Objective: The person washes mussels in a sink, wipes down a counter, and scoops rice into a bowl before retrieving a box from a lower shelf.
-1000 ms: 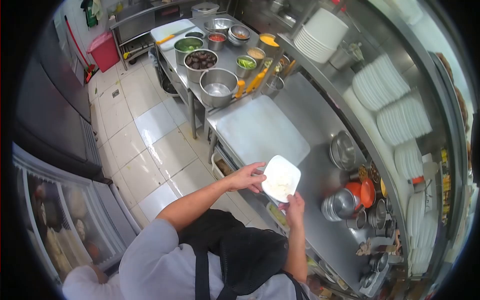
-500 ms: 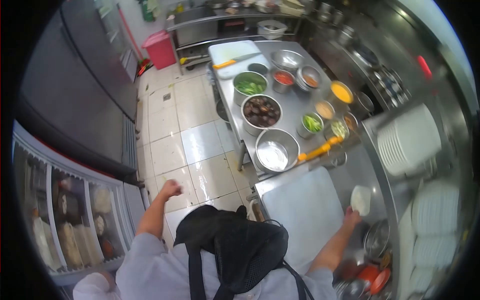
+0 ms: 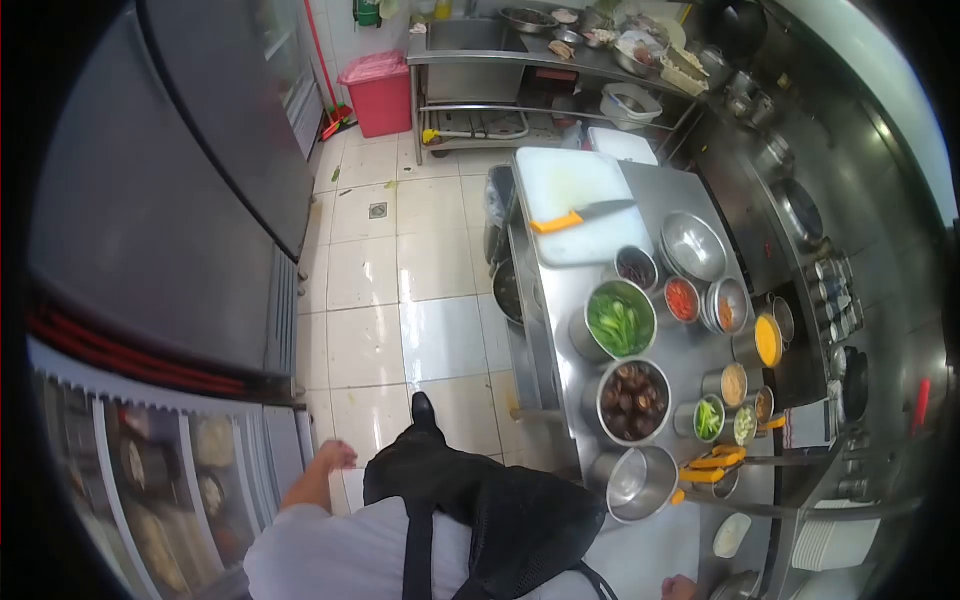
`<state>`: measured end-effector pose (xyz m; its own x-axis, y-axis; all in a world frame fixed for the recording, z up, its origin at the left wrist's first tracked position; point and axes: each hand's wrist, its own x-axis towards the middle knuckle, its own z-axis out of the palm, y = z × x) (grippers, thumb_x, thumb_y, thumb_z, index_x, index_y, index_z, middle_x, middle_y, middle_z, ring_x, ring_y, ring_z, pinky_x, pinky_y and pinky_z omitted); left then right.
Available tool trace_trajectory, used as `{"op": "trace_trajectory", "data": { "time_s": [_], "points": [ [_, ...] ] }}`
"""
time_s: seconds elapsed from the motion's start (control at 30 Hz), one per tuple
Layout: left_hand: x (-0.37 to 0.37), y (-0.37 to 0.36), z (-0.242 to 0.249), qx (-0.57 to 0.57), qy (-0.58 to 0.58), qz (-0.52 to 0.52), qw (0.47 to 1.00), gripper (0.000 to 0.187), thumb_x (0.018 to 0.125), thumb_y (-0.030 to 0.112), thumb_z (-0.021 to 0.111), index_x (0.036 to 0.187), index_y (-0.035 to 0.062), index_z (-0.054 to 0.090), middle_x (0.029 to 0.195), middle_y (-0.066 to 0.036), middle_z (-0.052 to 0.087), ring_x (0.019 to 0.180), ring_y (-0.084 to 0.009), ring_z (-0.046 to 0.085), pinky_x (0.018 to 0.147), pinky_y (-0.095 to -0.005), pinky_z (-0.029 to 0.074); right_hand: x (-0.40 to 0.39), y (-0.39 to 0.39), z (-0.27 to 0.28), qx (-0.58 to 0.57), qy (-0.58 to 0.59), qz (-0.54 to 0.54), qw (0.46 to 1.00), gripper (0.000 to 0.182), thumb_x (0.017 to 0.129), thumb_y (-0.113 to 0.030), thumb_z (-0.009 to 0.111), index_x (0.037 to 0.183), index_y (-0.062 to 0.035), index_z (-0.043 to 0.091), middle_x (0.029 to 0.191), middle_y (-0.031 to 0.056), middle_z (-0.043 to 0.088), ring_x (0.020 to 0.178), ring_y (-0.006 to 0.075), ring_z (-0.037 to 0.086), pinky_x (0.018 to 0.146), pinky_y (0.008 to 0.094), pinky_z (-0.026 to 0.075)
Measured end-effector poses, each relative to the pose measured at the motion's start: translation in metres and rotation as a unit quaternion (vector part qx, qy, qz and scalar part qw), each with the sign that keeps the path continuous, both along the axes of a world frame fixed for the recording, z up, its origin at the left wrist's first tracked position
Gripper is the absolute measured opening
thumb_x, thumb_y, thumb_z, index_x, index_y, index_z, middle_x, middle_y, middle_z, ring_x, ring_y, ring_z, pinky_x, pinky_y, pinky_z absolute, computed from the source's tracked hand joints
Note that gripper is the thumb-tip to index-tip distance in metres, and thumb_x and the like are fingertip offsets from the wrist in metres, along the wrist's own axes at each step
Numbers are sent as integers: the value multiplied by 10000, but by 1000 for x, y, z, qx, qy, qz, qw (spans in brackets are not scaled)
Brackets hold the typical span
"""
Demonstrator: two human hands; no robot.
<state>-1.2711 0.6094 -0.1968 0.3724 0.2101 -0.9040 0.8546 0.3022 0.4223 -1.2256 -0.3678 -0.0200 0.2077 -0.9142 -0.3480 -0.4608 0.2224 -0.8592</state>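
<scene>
My left hand hangs above the tiled floor beside the open-topped chiller, fingers loosely curled and nothing seen in it. At the bottom edge shows my right hand, partly cut off, fingers curled in and no object visible in them. Close to it, apart from the fingers, is a white oval dish. An empty steel pot stands at the near corner of the steel table. Beyond it are a pot of dark mushrooms and a pot of green vegetables.
On the table lie a white cutting board and a yellow-handled knife. Several small steel tubs and yellow-handled tools stand right. Refrigerators line the left. A pink bin stands on the floor farther back.
My view has swung, so the table appears farther right and lower. My right hand has let go of the white dish and drawn back toward me. One black shoe now shows ahead.
</scene>
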Motion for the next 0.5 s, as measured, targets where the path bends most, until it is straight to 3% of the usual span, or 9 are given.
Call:
{"op": "trace_trajectory", "data": {
  "time_s": [0.07, 0.17, 0.2, 0.27, 0.33, 0.37, 0.4, 0.43, 0.5],
  "points": [
    [85, 85, -36, 237, -109, -282, 923, 218, 728, 230, 795, 730, 33, 703, 746, -105, 698, 624, -192, 674, 610, -359, 568, 31, 140, 109, 110, 299, 227, 920, 166, 814, -80, 639, 662, -17, 615, 616, 41, 522, 571, 165, 470, 529, 363, 390],
    [259, 138, 63, 286, -151, -145, 935, 222, 726, 206, 771, 758, 34, 635, 683, -93, 646, 556, -194, 595, 550, -361, 496, 86, 266, 182, -27, 365, 336, 868, 254, 785, -100, 620, 543, -70, 545, 514, -6, 438, 490, 135, 388, 467, 356, 330],
    [310, 160, 59, 319, -226, -119, 913, 206, 727, 176, 772, 723, 59, 602, 652, -57, 600, 560, -149, 541, 522, -336, 457, 88, 257, 183, -119, 330, 505, 788, 194, 772, -163, 637, 609, -60, 614, 505, -12, 434, 463, 138, 379, 460, 352, 327],
    [409, 158, 146, 244, -260, -61, 932, 213, 765, 160, 766, 756, 71, 573, 668, -2, 561, 584, -99, 494, 518, -282, 425, 142, 330, 226, -43, 410, 314, 855, 205, 766, -191, 656, 743, 11, 682, 560, 60, 555, 521, 173, 499, 521, 360, 409],
    [495, 157, 176, 225, -327, -67, 915, 222, 773, 177, 776, 789, 73, 580, 701, 2, 576, 598, -93, 502, 515, -272, 425, 190, 402, 277, -215, 398, 355, 818, 376, 803, -286, 658, 941, 61, 700, 787, 234, 695, 720, 274, 658, 714, 406, 505],
    [536, 154, 186, 224, -359, -92, 901, 221, 773, 176, 780, 798, 71, 587, 709, 1, 580, 609, -93, 509, 529, -273, 438, 218, 439, 298, -262, 389, 291, 834, 402, 814, -326, 673, 950, 52, 701, 814, 251, 693, 723, 342, 642, 728, 444, 497],
    [573, 151, 191, 223, -390, -118, 886, 220, 773, 175, 784, 807, 70, 594, 716, 0, 585, 621, -94, 515, 543, -273, 450, 243, 464, 305, -292, 349, 254, 853, 453, 831, -379, 695, 1014, 35, 691, 905, 284, 687, 811, 321, 654, 818, 429, 486],
    [609, 149, 184, 243, -442, -155, 850, 212, 776, 170, 782, 816, 67, 601, 718, 1, 590, 634, -95, 525, 564, -272, 461, 234, 344, 217, -333, 217, 290, 870, 223, 898, -240, 611, 855, -24, 651, 721, 37, 591, 651, 157, 580, 507, 347, 449],
    [667, 151, 184, 265, -486, -238, 798, 203, 783, 164, 780, 827, 61, 611, 721, 2, 600, 657, -97, 541, 603, -270, 479, 308, 429, 247, -489, 228, 233, 809, 242, 917, -210, 632, 926, 31, 625, 720, 78, 586, 640, 153, 533, 565, 337, 428]
  ]
}}
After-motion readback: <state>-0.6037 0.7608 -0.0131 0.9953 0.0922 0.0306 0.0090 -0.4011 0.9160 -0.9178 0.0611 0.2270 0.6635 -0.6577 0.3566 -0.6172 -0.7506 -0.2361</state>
